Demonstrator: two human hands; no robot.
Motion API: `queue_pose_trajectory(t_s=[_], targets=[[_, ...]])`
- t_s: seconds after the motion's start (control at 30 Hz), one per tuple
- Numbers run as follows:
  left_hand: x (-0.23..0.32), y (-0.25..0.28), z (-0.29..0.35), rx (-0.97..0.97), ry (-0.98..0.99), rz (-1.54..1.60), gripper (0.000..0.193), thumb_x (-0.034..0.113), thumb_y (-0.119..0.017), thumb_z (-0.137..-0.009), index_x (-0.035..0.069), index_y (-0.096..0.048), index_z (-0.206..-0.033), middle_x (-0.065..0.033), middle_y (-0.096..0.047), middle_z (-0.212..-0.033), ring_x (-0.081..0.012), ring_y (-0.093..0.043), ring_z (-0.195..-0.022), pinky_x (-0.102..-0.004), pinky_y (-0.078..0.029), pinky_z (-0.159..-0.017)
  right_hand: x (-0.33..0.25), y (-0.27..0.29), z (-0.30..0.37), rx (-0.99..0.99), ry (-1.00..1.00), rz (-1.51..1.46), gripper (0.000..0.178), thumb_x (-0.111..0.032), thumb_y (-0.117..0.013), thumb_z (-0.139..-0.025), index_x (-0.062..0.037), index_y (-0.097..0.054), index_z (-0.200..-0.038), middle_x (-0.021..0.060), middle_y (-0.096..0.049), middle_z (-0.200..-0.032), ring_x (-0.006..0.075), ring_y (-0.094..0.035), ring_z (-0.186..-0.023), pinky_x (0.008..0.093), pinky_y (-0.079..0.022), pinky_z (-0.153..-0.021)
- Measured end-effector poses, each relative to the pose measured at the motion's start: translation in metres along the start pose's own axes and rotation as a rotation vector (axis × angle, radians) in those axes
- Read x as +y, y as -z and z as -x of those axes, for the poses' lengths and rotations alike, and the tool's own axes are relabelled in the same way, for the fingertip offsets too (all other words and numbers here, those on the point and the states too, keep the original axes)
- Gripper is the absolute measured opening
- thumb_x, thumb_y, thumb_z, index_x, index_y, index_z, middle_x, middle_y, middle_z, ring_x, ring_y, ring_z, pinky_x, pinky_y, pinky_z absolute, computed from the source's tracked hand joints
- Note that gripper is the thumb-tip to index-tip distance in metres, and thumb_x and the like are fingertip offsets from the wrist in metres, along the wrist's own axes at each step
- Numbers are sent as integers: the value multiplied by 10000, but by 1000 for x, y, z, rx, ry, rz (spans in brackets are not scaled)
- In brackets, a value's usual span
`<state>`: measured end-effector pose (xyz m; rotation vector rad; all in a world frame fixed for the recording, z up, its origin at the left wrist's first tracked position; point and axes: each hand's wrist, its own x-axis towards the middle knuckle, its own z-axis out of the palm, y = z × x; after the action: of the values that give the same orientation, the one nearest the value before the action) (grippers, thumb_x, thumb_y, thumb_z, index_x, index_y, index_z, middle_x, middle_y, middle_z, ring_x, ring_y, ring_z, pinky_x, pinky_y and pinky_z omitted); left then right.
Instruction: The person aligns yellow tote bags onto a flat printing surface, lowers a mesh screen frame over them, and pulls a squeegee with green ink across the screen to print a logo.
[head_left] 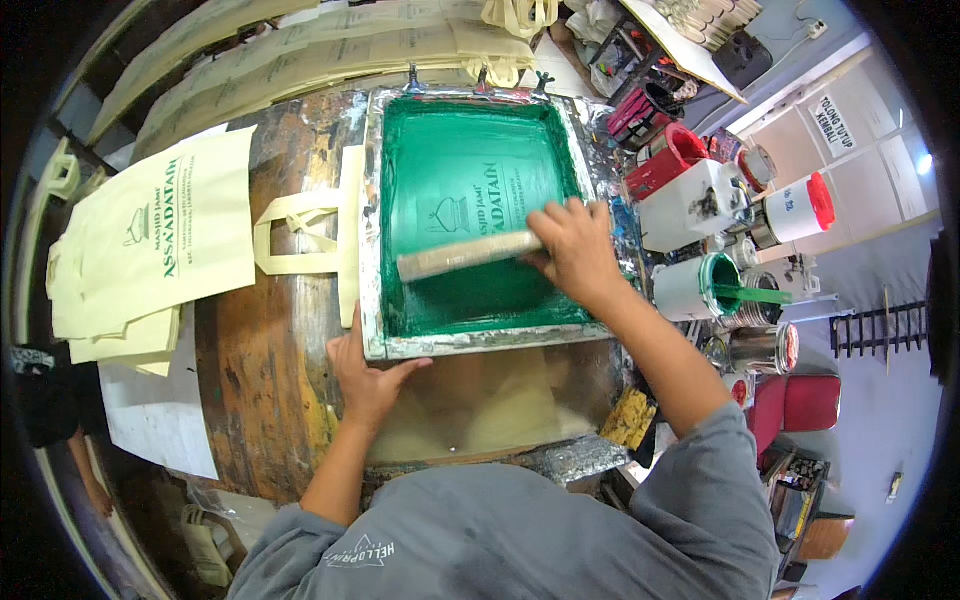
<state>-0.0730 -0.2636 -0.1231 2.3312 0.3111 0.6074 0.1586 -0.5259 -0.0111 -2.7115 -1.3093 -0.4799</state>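
Note:
My right hand (pixel 580 250) is closed round the right end of a squeegee (pixel 470 254) with a pale wooden handle. The squeegee lies slantwise across the green mesh of a screen printing frame (pixel 476 347), over wet green ink near a printed-looking design. My left hand (pixel 365 375) holds the frame's near left corner, fingers along the left side and thumb along the front edge. A cream fabric bag (pixel 349 215) lies partly under the frame, its handles (pixel 300 235) sticking out to the left. The rest of that bag is hidden.
Left on the stained wooden table (pixel 265 400) lies a stack of printed cream bags (pixel 205 225). Clamps (pixel 482 80) line the frame's far edge. Right stand an ink pot (pixel 690 288), a white jug (pixel 685 210) and several cans. A yellow sponge (pixel 629 418) lies near right.

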Motion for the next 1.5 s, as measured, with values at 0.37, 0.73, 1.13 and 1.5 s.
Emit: queue_pose_trajectory(t_s=[0.37, 0.73, 1.13, 1.5], targets=[[13, 32, -18, -117, -2, -362, 1240, 728, -908, -571, 33, -562, -1538, -116, -609, -1143, -285, -542, -1048, -428, -336, -981, 110, -64, -175, -102, -13, -65, 579, -373, -916, -753, -151, -616, -1196, 47, -710, -1125, 330, -669, -1119, 555, -462, -854], [46, -62, -338, 141, -635, -332, 825, 684, -725, -879, 44, -651, -1393, -211, -633, -1301, -397, -588, -1221, -498, -457, -1051, 92, -118, -198, 157, -185, 109, 494, -306, -878, -807, -221, -650, -1237, 27, -716, -1149, 291, -690, -1106, 557, -447, -912], [37, -90, -303, 152, -605, -616, 609, 674, -651, -934, 83, -621, -789, -105, -657, -756, -347, -670, -698, -470, -506, -669, 85, -72, -156, -26, 45, 35, 579, -378, -898, -776, -147, -624, -1230, 75, -720, -1124, 335, -707, -1054, 505, -557, -841], [71, -24, -135, -13, -668, -556, 567, 674, -733, -848, 126, -596, -803, -45, -581, -745, -246, -608, -676, -401, -455, -646, -44, 2, 13, -107, -169, -15, 517, -227, -899, -741, -143, -635, -1178, 50, -706, -1051, 298, -696, -1005, 483, -472, -822]])
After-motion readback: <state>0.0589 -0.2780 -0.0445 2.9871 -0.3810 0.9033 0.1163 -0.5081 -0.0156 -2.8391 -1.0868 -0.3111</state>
